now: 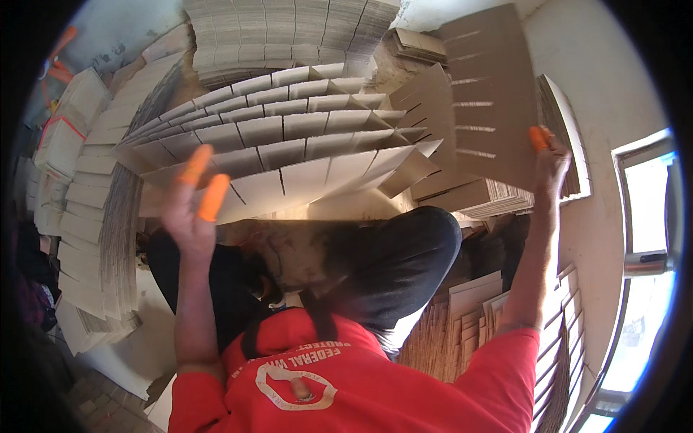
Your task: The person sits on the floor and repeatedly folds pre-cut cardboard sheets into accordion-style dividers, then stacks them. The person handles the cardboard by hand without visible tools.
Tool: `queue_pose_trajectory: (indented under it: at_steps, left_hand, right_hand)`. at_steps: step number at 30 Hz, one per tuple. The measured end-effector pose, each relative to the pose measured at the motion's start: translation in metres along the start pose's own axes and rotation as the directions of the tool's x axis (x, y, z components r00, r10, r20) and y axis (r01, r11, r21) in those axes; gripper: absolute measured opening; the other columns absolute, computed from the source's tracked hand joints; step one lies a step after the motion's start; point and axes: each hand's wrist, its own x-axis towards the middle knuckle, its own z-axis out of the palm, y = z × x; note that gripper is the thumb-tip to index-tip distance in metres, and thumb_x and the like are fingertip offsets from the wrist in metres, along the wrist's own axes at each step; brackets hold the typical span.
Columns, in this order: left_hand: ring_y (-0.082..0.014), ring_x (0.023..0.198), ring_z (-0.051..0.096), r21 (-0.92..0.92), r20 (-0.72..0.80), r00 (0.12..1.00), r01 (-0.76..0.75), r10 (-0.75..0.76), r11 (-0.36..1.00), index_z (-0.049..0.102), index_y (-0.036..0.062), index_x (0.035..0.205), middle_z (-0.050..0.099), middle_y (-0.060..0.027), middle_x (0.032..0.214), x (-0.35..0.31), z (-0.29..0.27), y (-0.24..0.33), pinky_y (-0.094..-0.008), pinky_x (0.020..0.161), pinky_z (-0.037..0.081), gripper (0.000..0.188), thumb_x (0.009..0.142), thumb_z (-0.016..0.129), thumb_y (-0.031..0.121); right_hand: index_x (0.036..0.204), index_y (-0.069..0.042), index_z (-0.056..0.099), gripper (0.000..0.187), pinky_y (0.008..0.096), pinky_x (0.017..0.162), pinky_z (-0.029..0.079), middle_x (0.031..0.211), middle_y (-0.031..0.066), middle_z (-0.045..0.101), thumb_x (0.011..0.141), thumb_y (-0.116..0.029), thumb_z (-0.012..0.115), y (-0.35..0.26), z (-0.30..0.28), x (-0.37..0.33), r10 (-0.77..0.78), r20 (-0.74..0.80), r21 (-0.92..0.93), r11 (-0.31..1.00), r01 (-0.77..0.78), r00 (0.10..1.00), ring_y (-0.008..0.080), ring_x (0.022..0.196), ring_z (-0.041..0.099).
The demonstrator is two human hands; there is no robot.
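Note:
In front of me lies a partly assembled cardboard divider grid [289, 130], its long slotted strips standing in rows with cross pieces at the right end. My left hand [191, 206] is raised at the grid's near left corner, fingers apart, orange covers on two of them; nothing shows in it. Out to the right, my right hand [552, 159] grips the edge of a slotted cardboard sheet [494, 94], which is held up and tilted. An orange cover is on a finger of that hand too. Behind the raised sheet, another slotted sheet [426, 108] is partly hidden.
A tall stack of slotted cardboard [281, 32] stands at the back. More stacks line the left [108, 209] and sit under the raised sheet [498, 198]. Beside my right leg are upright cardboard pieces [447, 325]. A wall and a bright window [646, 209] are at the right.

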Motion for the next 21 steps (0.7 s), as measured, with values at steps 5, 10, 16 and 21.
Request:
queue_pose_trajectory:
  at_steps: [5,10,16,21]
  left_hand:
    - [-0.031,0.101,0.064,0.135,0.256,0.941,-0.262,0.222,0.956,0.066,-0.0006,0.115,0.069,-0.0155,0.11,0.012,0.049,0.024,-0.04,0.091,0.049,0.043,0.078,0.079,0.014]
    - [-0.0325,0.1,0.064,0.18,0.369,0.888,-0.357,0.274,0.916,0.065,-0.0011,0.114,0.069,-0.0174,0.109,0.014,0.093,0.026,-0.0419,0.089,0.049,0.044,0.075,0.079,0.015]
    - [-0.0287,0.073,0.064,0.158,0.415,0.866,-0.37,0.279,0.915,0.07,0.0015,0.102,0.07,-0.0116,0.082,0.012,0.124,0.018,-0.0402,0.07,0.05,0.031,0.074,0.078,0.012]
    - [-0.0285,0.067,0.063,0.157,0.376,0.887,-0.345,0.268,0.925,0.07,0.0035,0.09,0.067,-0.0115,0.073,0.008,0.129,0.016,-0.0406,0.061,0.05,0.018,0.073,0.077,0.009]
  right_hand:
    - [0.119,-0.003,0.069,0.031,0.019,0.076,0.051,0.096,0.0028,0.073,0.089,-0.001,0.068,-0.076,-0.022,0.019,-0.185,-0.075,-0.014,0.983,0.184,0.98,0.006,0.085,0.063]
    - [0.131,-0.005,0.062,0.047,0.0197,0.076,0.054,0.099,0.0029,0.073,0.086,0.006,0.067,-0.115,0.003,0.02,-0.245,0.302,0.306,0.94,0.149,0.921,0.006,0.086,0.064]
    - [0.133,-0.007,0.061,0.051,0.0192,0.072,0.053,0.091,-0.0015,0.07,0.084,0.008,0.067,-0.14,0.047,0.005,-0.241,0.52,0.44,0.898,-0.016,0.82,0.0031,0.081,0.062]
    - [0.132,-0.008,0.062,0.051,0.0183,0.07,0.051,0.083,-0.0051,0.066,0.084,0.009,0.067,-0.135,0.066,0.007,-0.247,0.541,0.434,0.901,-0.015,0.804,0.0023,0.076,0.059]
